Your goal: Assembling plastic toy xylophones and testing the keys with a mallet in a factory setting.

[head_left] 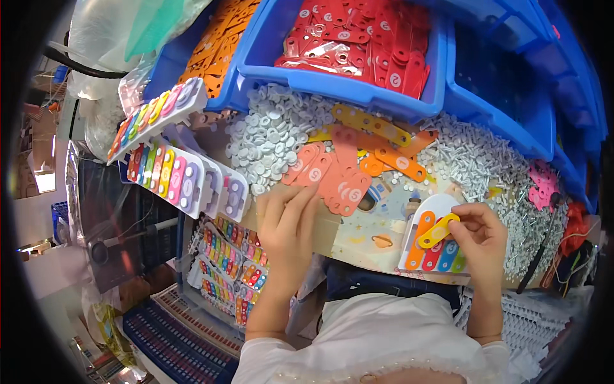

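Note:
My right hand (pixel 481 238) pinches a yellow xylophone bar (pixel 439 231) between thumb and fingers. The bar lies slantwise over a white rounded xylophone base (pixel 437 206), which rests at the table's near edge. Orange (pixel 419 240), red, blue and green bars sit on that base side by side, partly covered by the hand. To the left, my left hand (pixel 286 214) has its fingers bent together, their tips on a coral bar (pixel 314 171) in a loose pile of coral bars (pixel 348 192). The thumb of this hand is mostly hidden.
White round caps (pixel 265 131) and small pins (pixel 476 153) lie heaped behind the bars. Blue bins (pixel 345 86) of red and orange bars stand at the back. Assembled xylophones (pixel 167 173) are stacked at left, with more in a box (pixel 233 262) below. Pink pieces (pixel 543 184) lie at right.

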Motion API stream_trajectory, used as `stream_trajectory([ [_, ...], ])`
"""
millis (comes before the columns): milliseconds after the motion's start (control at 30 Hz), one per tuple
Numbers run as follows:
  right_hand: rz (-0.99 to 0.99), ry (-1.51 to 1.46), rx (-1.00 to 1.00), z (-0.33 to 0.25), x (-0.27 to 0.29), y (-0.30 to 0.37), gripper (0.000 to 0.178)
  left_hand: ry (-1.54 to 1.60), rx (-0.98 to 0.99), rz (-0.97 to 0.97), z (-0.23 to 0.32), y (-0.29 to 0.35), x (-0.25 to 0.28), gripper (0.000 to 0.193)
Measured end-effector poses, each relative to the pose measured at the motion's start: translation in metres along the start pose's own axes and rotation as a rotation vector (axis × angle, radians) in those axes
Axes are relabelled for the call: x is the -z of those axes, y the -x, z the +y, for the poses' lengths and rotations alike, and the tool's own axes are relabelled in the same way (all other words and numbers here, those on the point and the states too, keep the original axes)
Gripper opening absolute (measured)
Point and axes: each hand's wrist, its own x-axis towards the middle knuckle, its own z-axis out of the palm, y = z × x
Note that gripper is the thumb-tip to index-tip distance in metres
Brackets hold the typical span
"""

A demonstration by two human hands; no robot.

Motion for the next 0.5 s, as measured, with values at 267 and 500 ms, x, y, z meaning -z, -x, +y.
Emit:
stream_trajectory([
  [267, 0.001, -0.075, 0.102, 0.003, -0.010, 0.007, 0.023, -0.125, -0.033, -0.186, 0.026, 0.023, -0.023, 0.026],
  [500, 0.115, -0.026, 0.172, 0.010, 0.034, 0.029, 0.022, -0.139, -0.174, -0.160, 0.023, 0.003, -0.017, 0.021],
])
